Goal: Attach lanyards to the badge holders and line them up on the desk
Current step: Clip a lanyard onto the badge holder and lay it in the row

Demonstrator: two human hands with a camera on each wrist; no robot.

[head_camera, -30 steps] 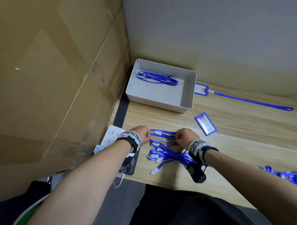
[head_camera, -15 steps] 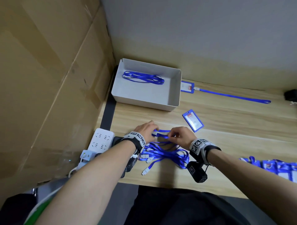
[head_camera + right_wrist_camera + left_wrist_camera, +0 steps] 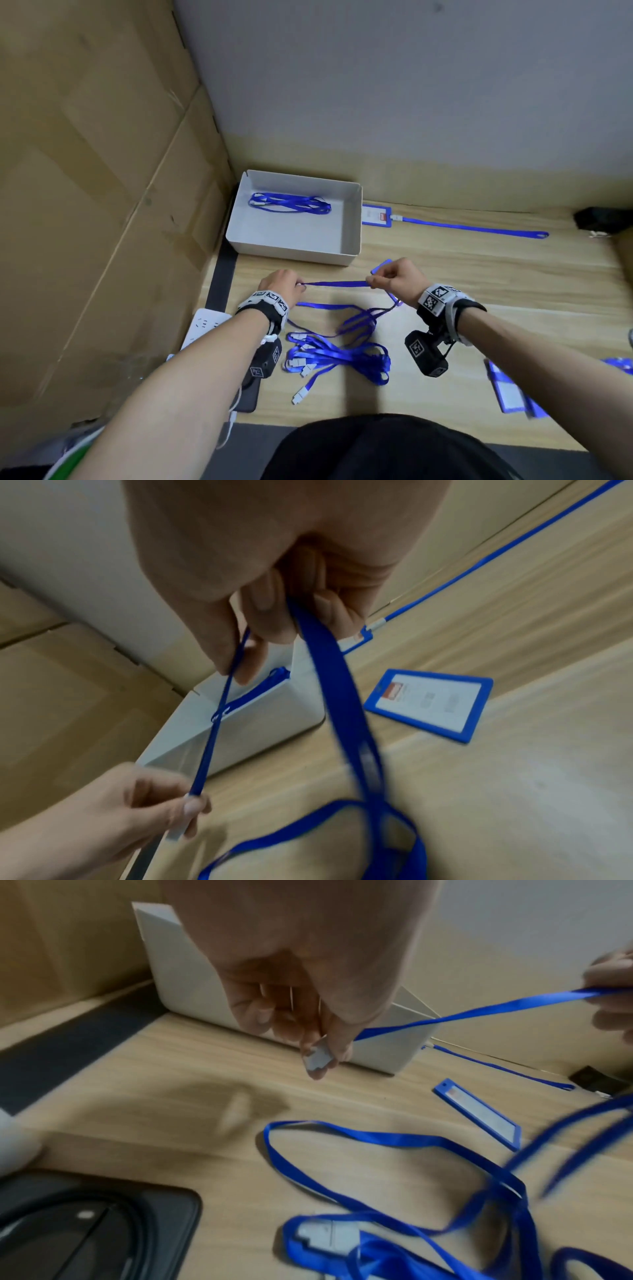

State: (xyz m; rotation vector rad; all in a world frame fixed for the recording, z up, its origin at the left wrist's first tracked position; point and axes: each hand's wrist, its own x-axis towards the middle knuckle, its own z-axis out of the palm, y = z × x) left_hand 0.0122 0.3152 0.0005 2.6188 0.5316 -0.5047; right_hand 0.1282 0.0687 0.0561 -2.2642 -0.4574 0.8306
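Left hand (image 3: 281,285) pinches the grey plastic clip (image 3: 320,1057) at one end of a blue lanyard (image 3: 337,283), thumb and fingertips closed on it. Right hand (image 3: 397,279) pinches the same strap further along, other fingers curled; the strap runs nearly taut between the two hands, raised above the wooden surface (image 3: 479,274). From the right hand the strap drops back down to the surface.

Below the hands: a tangled pile of loose lanyards (image 3: 337,356), blue straps with grey clips. Several clip ends show at its left side; exact count cannot be told because of overlap.

One loose badge holder (image 3: 430,704), blue frame, lies flat on the surface just beyond the right hand, nothing attached to it.

One finished badge holder (image 3: 376,216) with its lanyard clipped on lies at the far edge of the surface, right of the box, strap stretched out to the right.

One grey open box (image 3: 352,219), far left on the surface, holding a bundle of lanyards (image 3: 291,202); number in the bundle unclear.

Right edge, near side: more blue badge holders (image 3: 510,390), blurred, count unclear.

One white power strip (image 3: 205,323) and one dark phone (image 3: 95,1229) at the left near edge. Cardboard sheets (image 3: 102,205) stand along the left.
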